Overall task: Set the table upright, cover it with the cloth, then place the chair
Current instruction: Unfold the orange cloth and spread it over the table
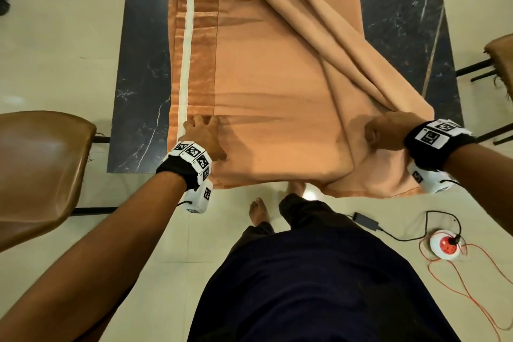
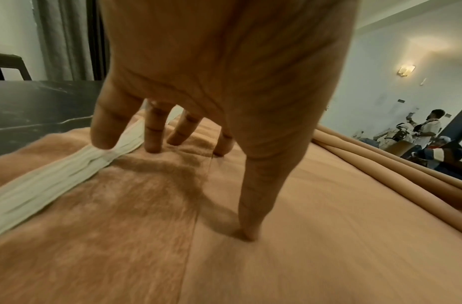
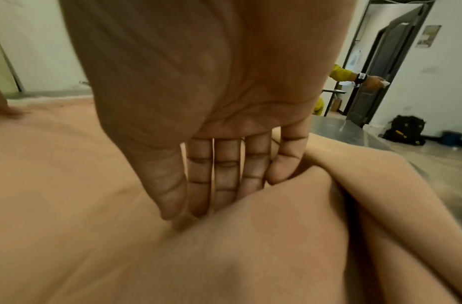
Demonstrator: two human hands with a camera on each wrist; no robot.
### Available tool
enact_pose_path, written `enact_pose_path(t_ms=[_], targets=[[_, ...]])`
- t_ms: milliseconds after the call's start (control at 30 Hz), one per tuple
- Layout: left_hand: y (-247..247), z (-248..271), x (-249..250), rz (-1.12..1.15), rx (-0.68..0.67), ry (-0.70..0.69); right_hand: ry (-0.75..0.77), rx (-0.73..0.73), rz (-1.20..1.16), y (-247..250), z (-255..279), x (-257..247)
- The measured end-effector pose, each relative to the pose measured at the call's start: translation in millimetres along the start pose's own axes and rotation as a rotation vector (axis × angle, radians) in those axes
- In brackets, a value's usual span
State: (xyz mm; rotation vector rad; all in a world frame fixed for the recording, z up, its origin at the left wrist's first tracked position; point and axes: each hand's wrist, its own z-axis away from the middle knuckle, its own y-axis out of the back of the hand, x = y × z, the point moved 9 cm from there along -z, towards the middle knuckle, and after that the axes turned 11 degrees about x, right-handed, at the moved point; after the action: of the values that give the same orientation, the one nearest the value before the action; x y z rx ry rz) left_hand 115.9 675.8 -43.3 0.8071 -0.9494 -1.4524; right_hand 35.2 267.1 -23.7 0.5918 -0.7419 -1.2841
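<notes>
The dark marble table [image 1: 138, 78] stands upright in front of me. A peach cloth [image 1: 277, 78] with a white stripe [image 1: 186, 50] covers its middle, bunched in folds toward the right, and bare tabletop shows on both sides. My left hand [image 1: 201, 133] presses down on the cloth by the stripe at the front left, with spread fingers [image 2: 153, 142] and thumb touching the fabric. My right hand [image 1: 385, 132] pinches a fold of the cloth [image 3: 276, 236] between thumb and fingers [image 3: 224, 181] at the front right. A brown chair [image 1: 41, 169] stands left of the table.
A second chair [image 1: 499, 58] shows at the right edge. On the floor at the right lie a power adapter [image 1: 366, 221], a red-and-white socket [image 1: 444, 247] and an orange cable [image 1: 472, 300]. My bare feet [image 1: 258, 211] are at the table's front edge. Other people are far behind.
</notes>
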Motion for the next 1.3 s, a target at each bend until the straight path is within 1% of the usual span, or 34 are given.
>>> enact_pose_path(t_ms=[133, 200, 267, 300, 367, 533, 667, 833, 967, 1100, 1133, 1200, 1300], targets=[[18.9, -21.7, 11.3, 0.037, 0.097, -0.008, 0.024, 0.157, -0.235, 39.1, -11.8, -0.8], [31.2, -37.9, 28.4, 0.033, 0.152, -0.054, 0.056, 0.285, -0.267, 69.3, -21.1, 2.7], [37.5, -53.1, 47.8, 0.047, 0.152, -0.113, 0.121, 0.379, -0.283, 96.2, -34.0, 1.1], [40.9, -63.5, 59.2, 0.055, 0.143, -0.134, 0.146, 0.405, -0.274, 109.3, -42.5, 1.9], [47.4, -83.0, 78.3, 0.075, 0.134, -0.146, 0.188, 0.429, -0.243, 130.1, -61.4, 1.4], [61.1, -123.5, 119.2, 0.082, 0.130, -0.157, 0.311, 0.452, -0.192, 156.1, -106.2, -0.9], [74.3, -151.5, 137.2, 0.093, 0.122, -0.126, 0.370, 0.443, -0.111, 171.4, -143.9, -8.4], [90.8, -191.4, 147.1, 0.109, 0.126, -0.107, 0.413, 0.498, -0.152, 207.5, -192.1, -37.0], [101.0, -234.2, 151.0, 0.083, 0.138, -0.141, 0.376, 0.591, -0.089, 228.0, -226.5, -54.4], [107.2, -273.3, 148.2, 0.096, 0.169, -0.160, 0.266, 0.599, -0.072, 234.2, -250.8, -41.5], [108.3, -282.5, 145.7, 0.105, 0.160, -0.150, 0.215, 0.598, -0.084, 236.7, -254.7, -31.5], [110.0, -295.2, 143.7, 0.093, 0.112, -0.141, 0.057, 0.602, -0.146, 241.4, -260.6, 1.1], [116.6, -305.9, 152.7, -0.026, 0.077, -0.228, -0.199, 0.598, -0.294, 234.9, -263.8, 74.7]])
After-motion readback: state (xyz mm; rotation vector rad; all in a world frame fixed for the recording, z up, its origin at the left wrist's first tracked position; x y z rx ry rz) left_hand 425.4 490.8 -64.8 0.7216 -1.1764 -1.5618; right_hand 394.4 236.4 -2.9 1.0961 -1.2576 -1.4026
